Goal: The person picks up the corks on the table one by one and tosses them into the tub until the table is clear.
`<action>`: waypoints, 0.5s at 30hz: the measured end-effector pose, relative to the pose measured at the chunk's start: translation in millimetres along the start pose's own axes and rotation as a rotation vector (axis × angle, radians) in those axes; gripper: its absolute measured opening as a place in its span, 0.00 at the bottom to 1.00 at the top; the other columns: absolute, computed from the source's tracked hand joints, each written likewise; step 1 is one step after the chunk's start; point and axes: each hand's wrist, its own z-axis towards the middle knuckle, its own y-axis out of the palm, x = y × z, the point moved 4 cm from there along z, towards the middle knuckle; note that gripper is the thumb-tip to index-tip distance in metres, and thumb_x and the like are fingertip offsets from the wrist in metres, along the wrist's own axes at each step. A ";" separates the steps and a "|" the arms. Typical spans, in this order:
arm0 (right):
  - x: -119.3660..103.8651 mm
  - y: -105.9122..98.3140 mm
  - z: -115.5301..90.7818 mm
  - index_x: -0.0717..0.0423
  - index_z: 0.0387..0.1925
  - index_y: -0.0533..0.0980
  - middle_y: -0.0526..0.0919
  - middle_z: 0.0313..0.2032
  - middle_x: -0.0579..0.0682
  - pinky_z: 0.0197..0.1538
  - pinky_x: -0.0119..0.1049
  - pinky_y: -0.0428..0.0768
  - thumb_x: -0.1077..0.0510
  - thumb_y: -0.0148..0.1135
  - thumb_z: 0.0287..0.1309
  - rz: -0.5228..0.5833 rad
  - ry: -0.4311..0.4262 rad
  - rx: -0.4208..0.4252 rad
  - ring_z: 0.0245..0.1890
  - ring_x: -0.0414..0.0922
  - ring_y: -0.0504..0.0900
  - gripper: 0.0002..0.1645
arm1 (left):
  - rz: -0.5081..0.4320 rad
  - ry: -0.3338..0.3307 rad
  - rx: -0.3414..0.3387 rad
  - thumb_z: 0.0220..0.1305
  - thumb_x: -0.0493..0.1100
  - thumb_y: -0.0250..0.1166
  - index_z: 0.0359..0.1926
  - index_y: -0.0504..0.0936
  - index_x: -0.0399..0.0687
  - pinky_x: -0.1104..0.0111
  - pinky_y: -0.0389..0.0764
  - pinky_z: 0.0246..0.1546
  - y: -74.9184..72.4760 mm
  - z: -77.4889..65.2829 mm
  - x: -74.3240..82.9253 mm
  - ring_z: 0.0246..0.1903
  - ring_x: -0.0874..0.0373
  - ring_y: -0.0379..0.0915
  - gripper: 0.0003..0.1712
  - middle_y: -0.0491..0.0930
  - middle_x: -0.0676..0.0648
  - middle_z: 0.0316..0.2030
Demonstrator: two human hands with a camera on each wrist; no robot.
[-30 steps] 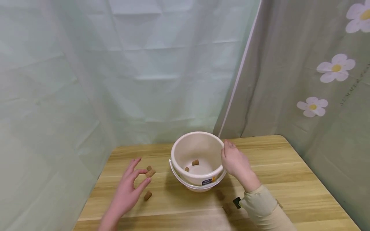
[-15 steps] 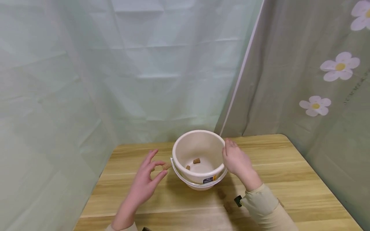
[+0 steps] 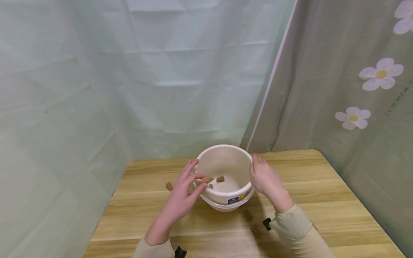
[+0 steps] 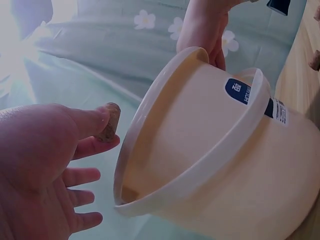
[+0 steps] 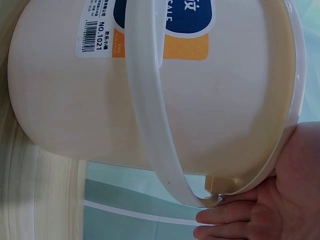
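Observation:
My left hand pinches a cork between thumb and forefinger at the left rim of a white bucket. In the left wrist view this cork sits just outside the bucket's mouth, the other fingers spread loosely. Inside the bucket lie two more corks, one brown cork on the floor and a small one near the front wall. My right hand holds the right rim. In the right wrist view its fingers lie beneath the rim, beside the handle's hinge; the thumb is hidden.
One cork lies on the wooden table left of the bucket. Two brown pieces, one brown piece nearer the bucket, lie in shadow by the right forearm. The bucket's handle hangs down in front. Curtains enclose the table.
My left hand has carried the pinched cork rightward from the table to the bucket's rim. Its forearm now covers the spot where another cork lay. The right hand stays at the rim.

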 end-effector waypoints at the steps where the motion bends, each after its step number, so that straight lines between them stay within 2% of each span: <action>1: 0.3 -0.4 -0.2 0.75 0.78 0.60 0.65 0.75 0.72 0.73 0.67 0.68 0.54 0.37 0.84 0.000 0.002 -0.003 0.75 0.69 0.66 0.34 | 0.005 0.001 -0.001 0.75 0.47 0.71 0.53 0.87 0.48 0.29 0.54 0.74 1.4 0.7 1.3 0.83 0.40 0.44 0.12 0.62 0.43 0.81; 15: 1.0 -1.1 -1.0 0.75 0.78 0.59 0.65 0.75 0.72 0.73 0.66 0.68 0.53 0.36 0.84 0.001 -0.002 -0.012 0.75 0.69 0.66 0.35 | 0.038 0.020 -0.020 0.71 0.47 0.74 0.50 0.88 0.48 0.37 0.54 0.78 13.1 11.3 8.3 0.84 0.44 0.43 0.12 0.62 0.47 0.81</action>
